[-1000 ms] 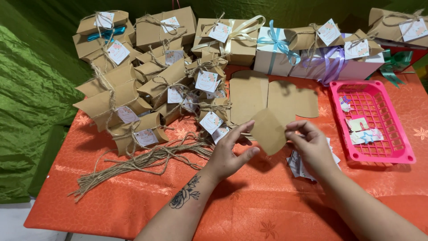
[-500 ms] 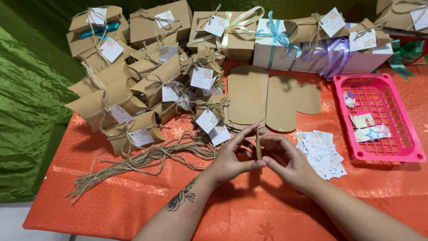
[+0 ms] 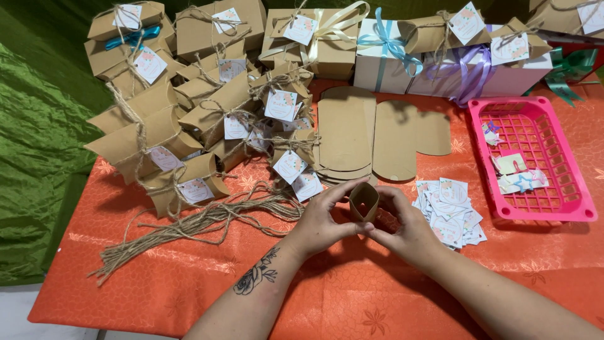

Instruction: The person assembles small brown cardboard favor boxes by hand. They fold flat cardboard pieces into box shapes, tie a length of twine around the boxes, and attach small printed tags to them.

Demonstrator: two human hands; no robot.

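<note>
The flat cardboard piece (image 3: pixel 364 203) that was held open a second ago, then folded thin, is now bowed into an open tube between both hands (image 3: pixel 362 226).

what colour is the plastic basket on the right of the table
Bright pink, clearest in the head view: the basket is an openwork mesh tray.

Lower part of the kraft box blank (image 3: pixel 363 203) covered by the fingers of the left hand (image 3: pixel 321 223) and right hand (image 3: pixel 406 230). Far-edge row of boxes (image 3: pixel 220 25) cut off by the top edge. Green bow (image 3: pixel 569 69) at the far right corner partly cropped. Print on the paper tags (image 3: pixel 450 211) too small to make out. Both forearms cut at the bottom edge.
</note>
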